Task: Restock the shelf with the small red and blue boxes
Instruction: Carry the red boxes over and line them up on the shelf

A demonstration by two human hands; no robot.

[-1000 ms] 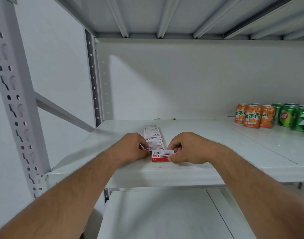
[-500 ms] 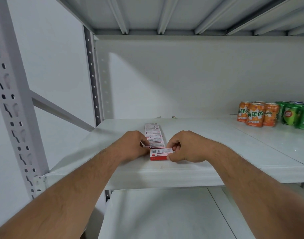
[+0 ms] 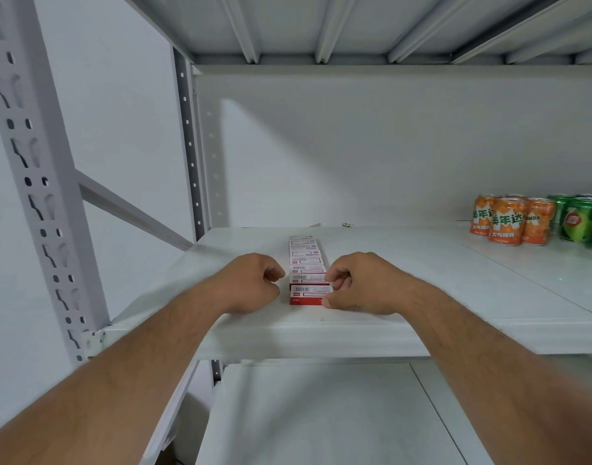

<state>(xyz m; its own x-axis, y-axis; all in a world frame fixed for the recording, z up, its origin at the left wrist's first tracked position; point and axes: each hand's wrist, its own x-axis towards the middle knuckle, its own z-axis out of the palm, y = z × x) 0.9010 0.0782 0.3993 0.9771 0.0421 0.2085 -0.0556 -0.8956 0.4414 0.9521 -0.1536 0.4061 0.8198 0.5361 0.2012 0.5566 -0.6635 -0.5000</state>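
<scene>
A row of small red boxes (image 3: 306,260) with white barcode tops runs front to back on the white shelf (image 3: 422,280). The front red box (image 3: 307,296) stands near the shelf's front edge. My right hand (image 3: 358,285) is curled at this box's right end, thumb and fingertips pinching it. My left hand (image 3: 254,280) rests on the shelf just left of the row, fingers curled in with nothing in them, a small gap from the boxes. No blue box is in sight.
Orange cans (image 3: 506,223) and green cans (image 3: 579,219) stand at the back right of the same shelf. A perforated grey upright (image 3: 36,182) and a diagonal brace are at the left. A lower shelf (image 3: 321,414) lies below, another shelf close overhead.
My left hand has drawn slightly left, off the row of boxes. My right hand stays at the front box's right end. The box has hardly moved.
</scene>
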